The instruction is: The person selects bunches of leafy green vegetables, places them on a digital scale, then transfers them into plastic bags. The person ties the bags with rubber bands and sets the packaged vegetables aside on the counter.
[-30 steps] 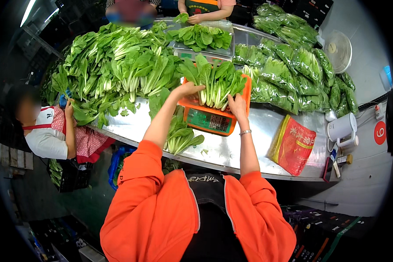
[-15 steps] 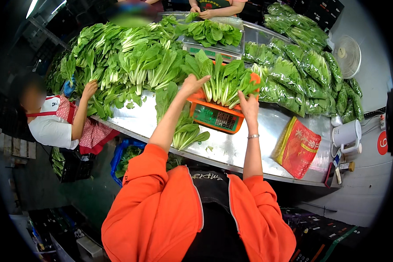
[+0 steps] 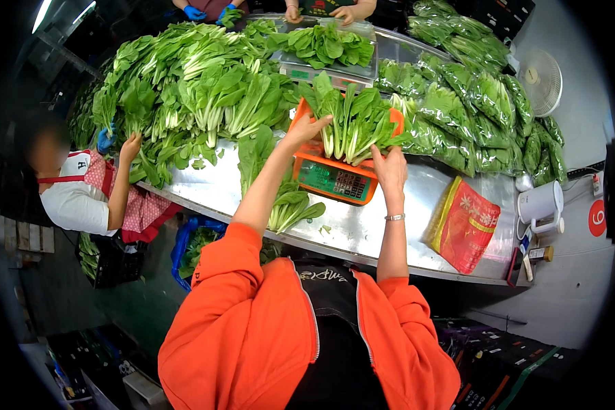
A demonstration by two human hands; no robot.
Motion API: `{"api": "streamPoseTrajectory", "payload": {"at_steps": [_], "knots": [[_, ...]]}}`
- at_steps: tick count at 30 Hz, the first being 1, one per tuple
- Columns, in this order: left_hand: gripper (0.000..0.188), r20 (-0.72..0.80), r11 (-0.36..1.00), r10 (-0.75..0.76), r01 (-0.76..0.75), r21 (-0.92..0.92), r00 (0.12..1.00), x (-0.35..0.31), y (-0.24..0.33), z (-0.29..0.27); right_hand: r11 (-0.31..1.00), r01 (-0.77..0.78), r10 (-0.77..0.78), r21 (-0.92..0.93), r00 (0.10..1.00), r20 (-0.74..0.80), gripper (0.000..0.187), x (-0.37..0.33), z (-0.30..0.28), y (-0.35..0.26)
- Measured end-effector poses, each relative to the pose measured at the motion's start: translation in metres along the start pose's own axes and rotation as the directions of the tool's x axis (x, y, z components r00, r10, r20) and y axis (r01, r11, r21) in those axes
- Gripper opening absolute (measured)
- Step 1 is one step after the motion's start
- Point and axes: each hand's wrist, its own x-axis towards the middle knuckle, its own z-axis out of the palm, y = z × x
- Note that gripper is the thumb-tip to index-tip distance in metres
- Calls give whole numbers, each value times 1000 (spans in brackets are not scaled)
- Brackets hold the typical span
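Observation:
A bunch of leafy greens with pale stems (image 3: 352, 130) lies in the tray of an orange digital scale (image 3: 335, 183). At the bunch's left side is my left hand (image 3: 310, 128), open, with a finger stretched toward the stems. My right hand (image 3: 389, 169) is closed on the right edge of the bunch, against its leaves and stem ends; some of its fingers are hidden. Loose greens (image 3: 294, 208) lie on the metal table (image 3: 362, 229) left of the scale.
A big heap of greens (image 3: 205, 82) covers the table's left. Bagged greens (image 3: 458, 123) are piled right. A red and yellow bag (image 3: 465, 225) lies near the front edge. Behind stands another scale with greens (image 3: 328, 46). A co-worker (image 3: 82, 184) handles greens at left; others stand across.
The bunch stays in the scale's tray, with my hands still at its two sides. The co-worker's bare hand at left has shifted slightly. Across the table, blue-gloved hands now show.

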Motion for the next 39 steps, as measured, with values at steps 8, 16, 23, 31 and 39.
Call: {"api": "streamPoseTrajectory", "payload": {"at_steps": [8,16,23,31,39], "knots": [[54,41,908,23,-4,-420,999,-22,2,10,895,424,-418,141,906,-70,31,-5,30,-71],[42,-222,912,-58,-39,-408,973,-24,-15,24,899,436,-436,-45,900,1,36,5,68,-69],[30,-370,735,18,-264,-625,929,-74,-18,27,848,501,-505,-173,863,21,40,0,73,-77],[13,-637,646,-39,-466,-604,770,-173,-59,-14,834,497,-506,-240,862,26,39,1,86,-71],[33,-851,694,-356,-500,-518,387,-291,-206,-199,877,437,-436,-201,898,55,38,1,77,-77]]}}
